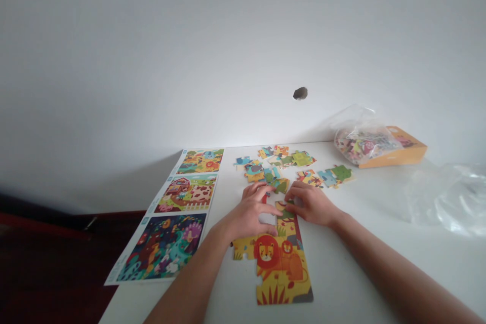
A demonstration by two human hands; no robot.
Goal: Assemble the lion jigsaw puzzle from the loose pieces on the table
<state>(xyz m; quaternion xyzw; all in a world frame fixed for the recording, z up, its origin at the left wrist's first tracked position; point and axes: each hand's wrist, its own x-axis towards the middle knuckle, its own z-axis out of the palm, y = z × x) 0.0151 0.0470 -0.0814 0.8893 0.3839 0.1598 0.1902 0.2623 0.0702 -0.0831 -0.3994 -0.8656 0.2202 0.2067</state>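
Note:
A partly joined jigsaw puzzle [279, 268] with two lions on a yellow ground lies on the white table before me. My left hand [248, 212] rests over its upper left side, fingers spread, the index fingertip touching a green-topped puzzle piece [285, 211] at the upper end. On the right of that piece, my right hand [309, 203] has its fingers curled and thumb and fingertips pressed at the piece's edge. Just beyond both hands lie loose pieces, among them a green and yellow puzzle piece [281, 186]. Part of the puzzle is hidden under my left hand.
A reference sheet [212, 187] with three pictures lies left. Several loose puzzle pieces [301, 158] are scattered toward the wall. At the back right, a clear bag of pieces [362, 144] leans on an orange box [408, 154]. Crumpled clear plastic [455, 200] lies at right.

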